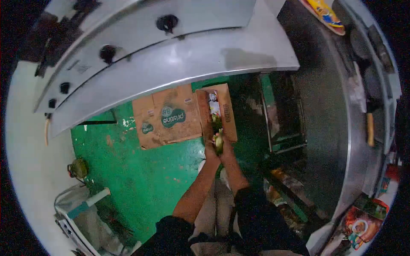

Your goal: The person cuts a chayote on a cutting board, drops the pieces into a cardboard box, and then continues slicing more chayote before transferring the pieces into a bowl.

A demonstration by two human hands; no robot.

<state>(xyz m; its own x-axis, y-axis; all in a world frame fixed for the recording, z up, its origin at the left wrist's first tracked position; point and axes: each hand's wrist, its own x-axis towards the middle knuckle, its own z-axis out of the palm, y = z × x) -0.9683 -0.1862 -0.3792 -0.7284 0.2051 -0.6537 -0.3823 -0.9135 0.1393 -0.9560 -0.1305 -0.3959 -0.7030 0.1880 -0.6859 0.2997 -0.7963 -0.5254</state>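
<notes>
Both arms reach forward and down toward an open cardboard box (229, 112) on the floor. My left hand (210, 149) and my right hand (227, 148) are close together at the box's near end, cupped around a green and pale item (219, 144) that looks like vegetable pieces. The fingers are bent round it, with a few tips showing. Inside the box lie white crumpled scraps (214, 106) and more green matter (216, 121).
A flattened cardboard piece (171, 117) lies on the green floor (141, 183) left of the box. Above stands a steel unit with black knobs (171, 64). A metal rack (284, 151) is at the right, and a grey bin (85, 213) is at lower left.
</notes>
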